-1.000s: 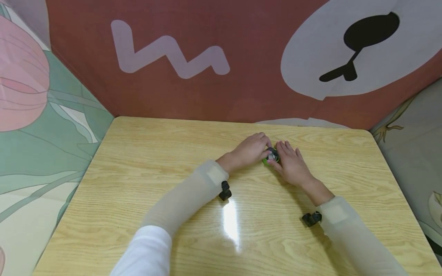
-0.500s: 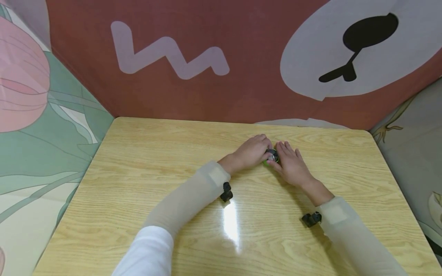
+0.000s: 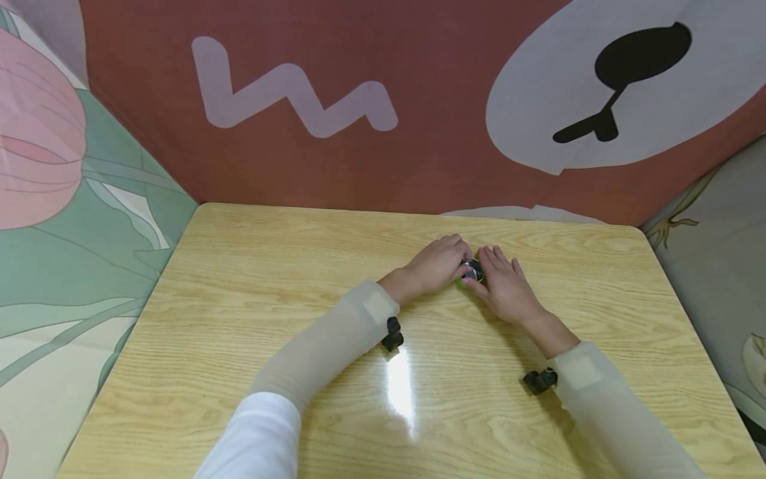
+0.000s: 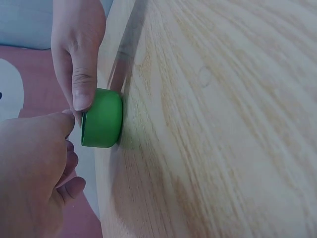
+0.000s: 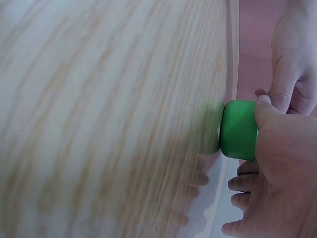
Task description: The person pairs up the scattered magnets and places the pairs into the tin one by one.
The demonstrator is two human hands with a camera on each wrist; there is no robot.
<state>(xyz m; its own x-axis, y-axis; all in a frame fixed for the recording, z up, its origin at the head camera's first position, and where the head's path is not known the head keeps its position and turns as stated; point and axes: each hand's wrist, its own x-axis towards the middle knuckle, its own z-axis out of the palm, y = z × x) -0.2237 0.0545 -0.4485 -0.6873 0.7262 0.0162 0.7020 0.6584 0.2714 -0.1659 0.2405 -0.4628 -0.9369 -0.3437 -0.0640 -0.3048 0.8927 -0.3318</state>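
Observation:
A small round green container (image 3: 461, 282) with smooth sides stands on the wooden table; in the head view its top looks dark, with a greyish-white patch. My right hand (image 3: 507, 286) holds it from the right, the thumb at its near rim and the fingers along its far side. The right thumb lies against the green wall (image 4: 105, 121) in the left wrist view. From the left, my left hand (image 3: 435, 263) reaches to the container's top with fingers bent and thumb and fingertips close together at the rim. Whether anything is between those fingertips is hidden.
The wooden table (image 3: 269, 266) reaches back to a reddish-brown printed wall (image 3: 359, 173). Patterned walls rise at the left and right. Small black camera mounts (image 3: 391, 334) sit at both sleeve cuffs. A light reflection lies on the table between the forearms.
My left hand has shifted slightly to the right and towards me, its fingertips still at the container's top. The right hand and the container have stayed almost in place.

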